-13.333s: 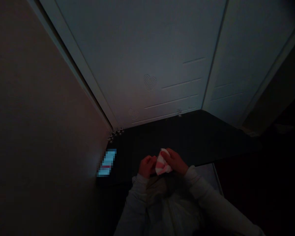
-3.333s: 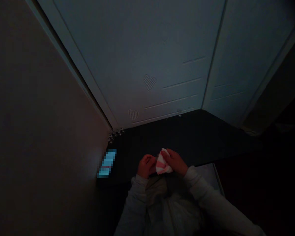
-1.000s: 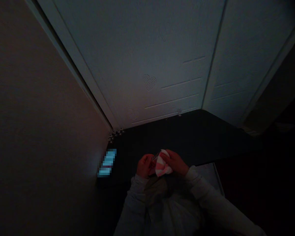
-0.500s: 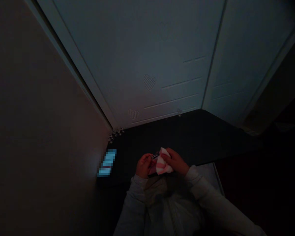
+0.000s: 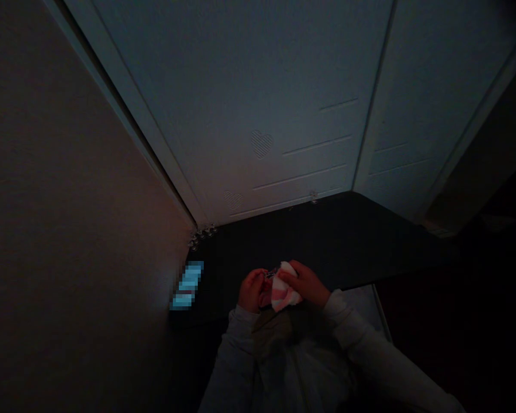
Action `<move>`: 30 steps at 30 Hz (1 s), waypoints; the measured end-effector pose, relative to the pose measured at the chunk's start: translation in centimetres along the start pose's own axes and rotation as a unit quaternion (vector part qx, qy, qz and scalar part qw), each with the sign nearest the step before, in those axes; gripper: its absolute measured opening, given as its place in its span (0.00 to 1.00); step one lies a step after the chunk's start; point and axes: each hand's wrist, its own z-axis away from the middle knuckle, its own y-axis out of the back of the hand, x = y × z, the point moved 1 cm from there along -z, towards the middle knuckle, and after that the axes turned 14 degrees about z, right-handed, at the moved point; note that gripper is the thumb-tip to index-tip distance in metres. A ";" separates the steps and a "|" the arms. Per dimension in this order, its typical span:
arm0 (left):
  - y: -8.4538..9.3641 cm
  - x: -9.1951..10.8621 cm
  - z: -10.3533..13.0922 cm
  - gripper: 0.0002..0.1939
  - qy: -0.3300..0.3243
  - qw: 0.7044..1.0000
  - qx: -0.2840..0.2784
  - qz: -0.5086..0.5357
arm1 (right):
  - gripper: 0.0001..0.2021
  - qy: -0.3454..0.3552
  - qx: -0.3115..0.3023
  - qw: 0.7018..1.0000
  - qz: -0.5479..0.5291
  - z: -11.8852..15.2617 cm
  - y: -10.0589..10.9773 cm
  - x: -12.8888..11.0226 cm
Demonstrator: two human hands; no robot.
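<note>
My right hand [image 5: 310, 284] is closed on a pink-and-white striped cloth [image 5: 284, 295], which bunches up and hangs below the fingers. Opposite it, my left hand [image 5: 250, 289] pinches a small shiny piece [image 5: 270, 275] that sits between the two hands, touching or very near the cloth. Its exact kind is too dark and small to make out. Both hands are held close together over the near edge of the dark table [image 5: 348, 241].
Several small shiny objects [image 5: 203, 232] stand at the table's back left corner, and a single similar one [image 5: 313, 197] at the back edge. A lit, pixelated phone-like screen [image 5: 187, 285] lies at the left. White panels [image 5: 258, 103] rise behind, and a wall [image 5: 90, 229] flanks the left.
The cloth has shifted slightly down and its folds have changed under my right fingers. My left hand stays almost in place.
</note>
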 end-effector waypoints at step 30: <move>0.4 -0.2 -0.2 0.20 -0.028 1.000 -0.012 -0.006 | 0.11 -0.009 0.002 1.000 0.002 -0.1 -0.1 0.0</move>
